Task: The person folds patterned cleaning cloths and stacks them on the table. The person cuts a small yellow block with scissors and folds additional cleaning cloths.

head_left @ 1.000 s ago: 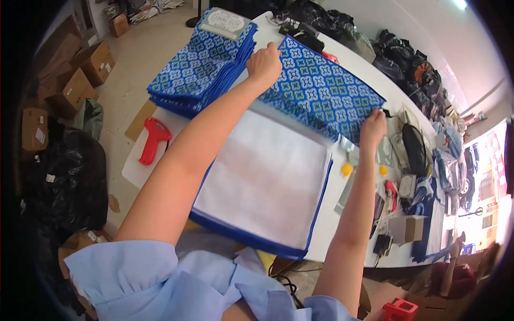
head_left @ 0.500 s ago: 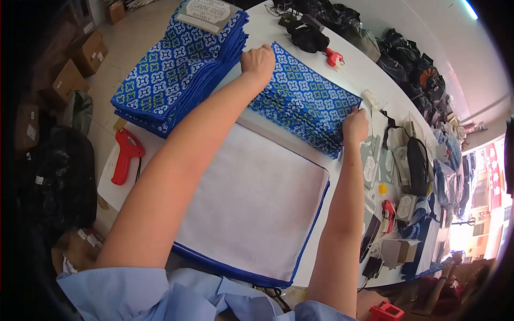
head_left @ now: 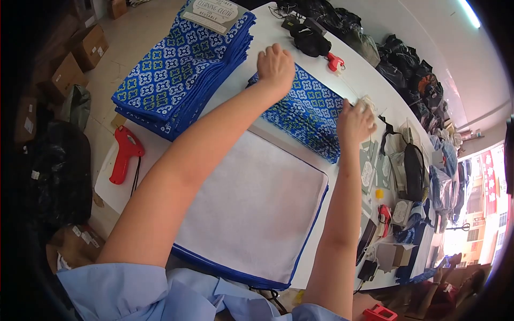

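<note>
Over the near-left part of a folded blue patterned cloth (head_left: 316, 101) is my left hand (head_left: 276, 69), its fingers bent but a little apart, with the fingertips partly hidden. At the cloth's right edge, my right hand (head_left: 356, 122) has its thumb and fingers spread and does not grip it. The folded cloth lies on the table behind a stack of flat cloths (head_left: 251, 203) with white undersides and blue edging. To the left stands a tall pile of folded blue patterned cloths (head_left: 166, 80), topped by a grey cleaning cloth label (head_left: 211, 15).
A red glue gun (head_left: 126, 152) lies at the left edge of the white table (head_left: 225, 101). Grey label cards (head_left: 369, 168), a black pouch (head_left: 413, 171) and a small box (head_left: 393, 254) are on the right. Black bags (head_left: 412, 69) line the wall; another person (head_left: 447, 294) sits lower right.
Both hands have loosened from the cloth's far corners. My left hand has moved right and slightly down over the cloth; the right hand's fingers have spread. The cloth's far edge has dropped lower.
</note>
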`<state>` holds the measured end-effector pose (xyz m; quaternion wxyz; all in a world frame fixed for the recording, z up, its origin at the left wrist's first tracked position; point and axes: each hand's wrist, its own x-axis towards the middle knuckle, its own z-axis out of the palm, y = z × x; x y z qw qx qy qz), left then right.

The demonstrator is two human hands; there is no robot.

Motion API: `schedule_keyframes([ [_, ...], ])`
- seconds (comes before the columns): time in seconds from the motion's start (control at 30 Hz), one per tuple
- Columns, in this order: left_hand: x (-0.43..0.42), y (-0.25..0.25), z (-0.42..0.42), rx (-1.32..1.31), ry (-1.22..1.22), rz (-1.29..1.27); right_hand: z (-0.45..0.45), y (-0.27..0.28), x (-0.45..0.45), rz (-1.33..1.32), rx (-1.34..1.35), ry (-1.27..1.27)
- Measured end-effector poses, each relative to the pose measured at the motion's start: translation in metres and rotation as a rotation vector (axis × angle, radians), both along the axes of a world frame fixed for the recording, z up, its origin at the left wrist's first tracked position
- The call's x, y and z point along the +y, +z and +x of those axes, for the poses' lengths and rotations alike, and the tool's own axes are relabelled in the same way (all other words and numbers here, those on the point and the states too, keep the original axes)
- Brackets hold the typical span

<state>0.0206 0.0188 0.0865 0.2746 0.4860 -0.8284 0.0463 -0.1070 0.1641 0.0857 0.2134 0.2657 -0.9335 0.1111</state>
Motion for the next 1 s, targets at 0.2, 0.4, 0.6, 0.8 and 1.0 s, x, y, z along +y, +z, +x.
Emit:
schedule_keyframes([
  [0.2,0.014,-0.015,-0.019,-0.138,-0.312,0.248,-0.004,-0.025,-0.024,0.197,0.079,0.246],
  [0.4,0.014,-0.034,-0.021,-0.343,-0.326,0.412,-0.026,-0.046,-0.010,0.373,-0.267,0.058],
  [0.6,0.017,-0.043,-0.019,-0.340,-0.325,0.408,-0.026,-0.061,-0.006,0.230,-0.164,0.109],
  [0.8,0.032,-0.043,-0.016,0.030,-0.386,-0.044,0.019,-0.022,0.026,-0.073,0.039,0.300],
  [1.0,0.135,-0.045,0.107,-0.255,-0.936,0.193,0.165,-0.027,0.171,0.282,-0.396,1.204],
])
